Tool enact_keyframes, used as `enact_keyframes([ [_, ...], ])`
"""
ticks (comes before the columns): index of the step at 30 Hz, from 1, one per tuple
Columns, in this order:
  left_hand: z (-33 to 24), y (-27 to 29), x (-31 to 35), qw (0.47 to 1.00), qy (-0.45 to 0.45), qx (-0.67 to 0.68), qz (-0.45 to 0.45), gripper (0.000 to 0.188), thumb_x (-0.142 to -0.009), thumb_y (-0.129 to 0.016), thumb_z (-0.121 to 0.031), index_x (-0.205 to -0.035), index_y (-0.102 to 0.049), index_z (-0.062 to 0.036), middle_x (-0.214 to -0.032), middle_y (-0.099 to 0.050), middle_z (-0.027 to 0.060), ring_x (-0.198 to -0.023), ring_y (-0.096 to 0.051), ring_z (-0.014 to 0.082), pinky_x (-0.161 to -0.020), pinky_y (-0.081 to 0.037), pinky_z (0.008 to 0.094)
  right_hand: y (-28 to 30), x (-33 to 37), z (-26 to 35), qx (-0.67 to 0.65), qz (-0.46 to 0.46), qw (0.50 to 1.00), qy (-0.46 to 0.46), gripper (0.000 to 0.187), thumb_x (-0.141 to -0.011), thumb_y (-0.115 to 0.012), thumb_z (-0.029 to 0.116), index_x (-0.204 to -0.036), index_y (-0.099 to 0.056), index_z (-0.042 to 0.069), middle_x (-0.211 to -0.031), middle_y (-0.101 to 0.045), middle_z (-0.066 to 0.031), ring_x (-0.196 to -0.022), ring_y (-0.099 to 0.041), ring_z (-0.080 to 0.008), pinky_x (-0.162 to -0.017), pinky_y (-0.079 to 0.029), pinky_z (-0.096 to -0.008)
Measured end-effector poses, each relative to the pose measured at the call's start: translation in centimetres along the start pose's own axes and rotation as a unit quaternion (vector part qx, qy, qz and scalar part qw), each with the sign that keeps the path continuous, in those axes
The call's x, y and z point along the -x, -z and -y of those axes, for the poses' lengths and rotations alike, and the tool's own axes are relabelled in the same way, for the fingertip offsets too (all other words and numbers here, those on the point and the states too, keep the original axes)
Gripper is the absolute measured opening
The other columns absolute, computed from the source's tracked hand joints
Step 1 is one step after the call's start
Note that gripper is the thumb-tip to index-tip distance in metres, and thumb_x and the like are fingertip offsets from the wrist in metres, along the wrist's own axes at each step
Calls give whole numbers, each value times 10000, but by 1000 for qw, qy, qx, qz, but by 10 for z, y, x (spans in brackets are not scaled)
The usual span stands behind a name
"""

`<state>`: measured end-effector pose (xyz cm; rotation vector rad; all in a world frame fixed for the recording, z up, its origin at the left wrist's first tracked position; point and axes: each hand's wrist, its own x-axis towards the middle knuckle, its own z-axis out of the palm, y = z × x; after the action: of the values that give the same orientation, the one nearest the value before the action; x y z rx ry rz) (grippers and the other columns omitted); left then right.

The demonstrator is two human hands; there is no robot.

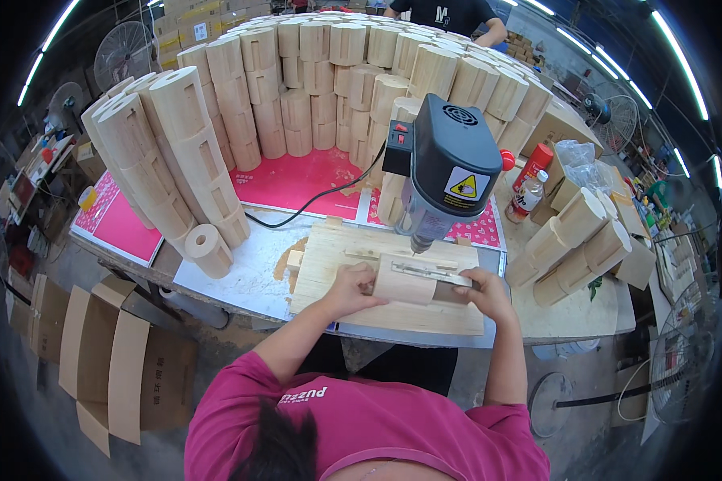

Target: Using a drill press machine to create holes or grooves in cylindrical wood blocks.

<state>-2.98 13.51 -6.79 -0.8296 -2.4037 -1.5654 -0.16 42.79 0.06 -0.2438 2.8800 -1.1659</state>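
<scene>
Glaring overhead tube lights (680, 65), black corners, strong fisheye edge distortion.

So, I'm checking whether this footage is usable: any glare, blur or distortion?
All in the head view: the edges of the table bow and the corners go black; the ceiling tubes glare white; the held wood cylinder looks slightly smeared, while the drill looks fairly crisp.

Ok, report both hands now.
Left hand: holding the left end of the wooden cylinder.
Right hand: at the right end of a pale flat piece; whether gripping it cannot be told.
</scene>
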Motion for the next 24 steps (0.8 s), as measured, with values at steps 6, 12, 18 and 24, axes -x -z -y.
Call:
enact_keyframes([
  [6, -30, 91, 43, 999, -1, 27, 20, 273, -578, -801, -173, -713, -617, -23, -669, -556, 23, -571, -502, 100, -508, -399, 237, -11, 35, -8, -221, -14, 975, -22, 235, -717, -680, 62, -930, -616, -14, -737, -572, -30, -689, -521, -93, -614, -414, -241],
  [12, -33, 121, 55, 899, 348, 222, -143, 297, -691, -727, -242, -690, -606, 29, -651, -604, 70, -547, -534, 83, -488, -399, 216, -28, 36, -5, -169, -23, 985, 38, 242, -694, -681, 45, -925, -621, 5, -801, -564, -37, -781, -525, -120, -687, -407, -233],
  [18, -38, 83, 49, 885, 381, 230, -138, 362, -725, -687, -282, -732, -618, 73, -667, -609, 98, -548, -544, 104, -497, -404, 220, -46, 28, -3, -182, -36, 978, 91, 230, -699, -661, 0, -923, -612, 15, -868, -552, -42, -827, -516, -129, -679, -405, -240],
  [24, -24, 67, 49, 885, 370, 250, -128, 350, -755, -656, -292, -770, -598, 53, -659, -602, 86, -509, -548, 116, -487, -441, 241, -45, 35, -3, -226, -15, 972, 70, 238, -710, -652, -16, -943, -603, 3, -899, -544, -41, -840, -520, -132, -719, -406, -224],
])
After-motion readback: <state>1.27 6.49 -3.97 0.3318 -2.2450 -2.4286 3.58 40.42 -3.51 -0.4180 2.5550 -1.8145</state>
